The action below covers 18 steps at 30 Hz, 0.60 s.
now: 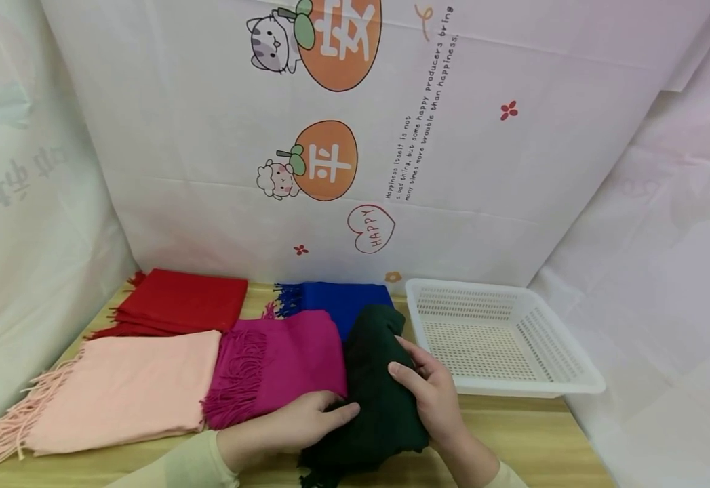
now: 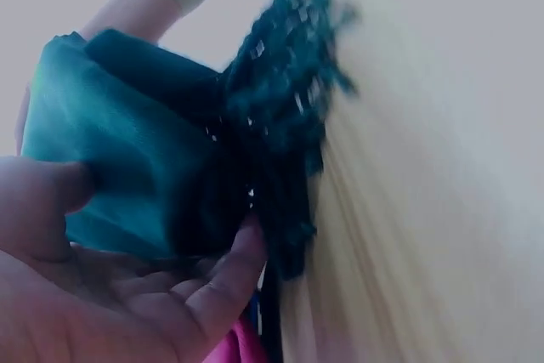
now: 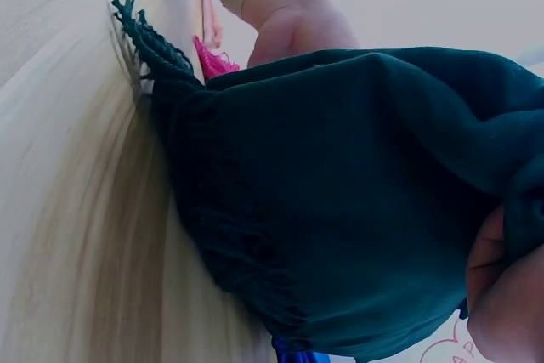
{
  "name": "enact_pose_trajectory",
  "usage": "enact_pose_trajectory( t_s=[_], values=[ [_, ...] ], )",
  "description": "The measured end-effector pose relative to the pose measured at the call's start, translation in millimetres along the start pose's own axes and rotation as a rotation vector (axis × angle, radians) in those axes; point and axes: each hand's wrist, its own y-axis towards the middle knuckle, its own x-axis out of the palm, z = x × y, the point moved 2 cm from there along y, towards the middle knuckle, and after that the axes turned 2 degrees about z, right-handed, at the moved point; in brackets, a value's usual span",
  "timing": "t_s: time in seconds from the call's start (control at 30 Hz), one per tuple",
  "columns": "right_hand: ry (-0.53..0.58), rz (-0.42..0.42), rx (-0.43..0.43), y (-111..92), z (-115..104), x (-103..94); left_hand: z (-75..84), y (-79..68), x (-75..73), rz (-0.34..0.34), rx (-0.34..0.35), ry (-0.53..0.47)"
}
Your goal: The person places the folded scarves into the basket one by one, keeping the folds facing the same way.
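A dark green fringed scarf (image 1: 379, 393), folded in layers, is held between both hands at the front of the table. My left hand (image 1: 312, 420) grips its left edge, thumb on top and fingers underneath. On the opposite side, my right hand (image 1: 437, 400) pinches the fabric with the thumb towards me. In the left wrist view the green fringe (image 2: 285, 82) hangs beside the tabletop. The right wrist view shows the scarf's broad face (image 3: 340, 201) with its fringed edge close to the wood. Just left of the left hand lies a folded magenta scarf (image 1: 302, 352).
A blue scarf (image 1: 348, 301) lies behind the green one. Red (image 1: 184, 301) and pale pink (image 1: 129, 386) folded scarves lie at the left. At the right stands a white plastic basket (image 1: 483, 386) with nothing in it. A printed white cloth (image 1: 452, 135) hangs behind the wooden table (image 1: 513, 434).
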Motion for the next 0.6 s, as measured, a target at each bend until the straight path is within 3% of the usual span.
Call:
enact_pose_trajectory(
  t_s=[0.43,0.6],
  values=[
    [0.014,0.001,-0.059,5.1,-15.0,8.9,2.2,-1.7,1.7,-0.082,-0.087,-0.391],
    [0.024,0.001,-0.072,6.7,-19.8,13.3,3.9,-3.3,1.1,-0.073,-0.134,-0.533]
  ],
)
